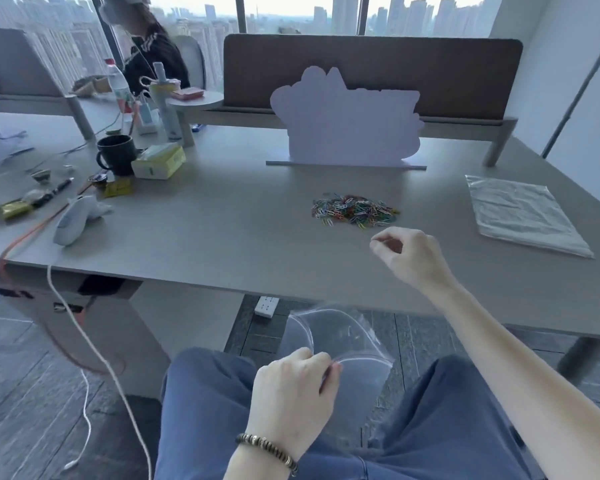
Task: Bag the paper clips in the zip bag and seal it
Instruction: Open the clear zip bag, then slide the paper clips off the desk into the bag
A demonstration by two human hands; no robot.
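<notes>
paper clips [355, 209] sit in a loose heap on the table [222, 230], mid-right, nearer the back edge than the front. right hand [407, 256] hovers just in front of the heap, thumb & forefinger tips pinched; can't tell if a clip is betw them. left hand [297, 386] pinches the zip bag [340, 341] by its rim, below the front edge over the lap, mouth gaping. risk: bag hangs off the table, so a dropped clip prob hits the floor; a one-handed hold could let the mouth sag shut.
</notes>
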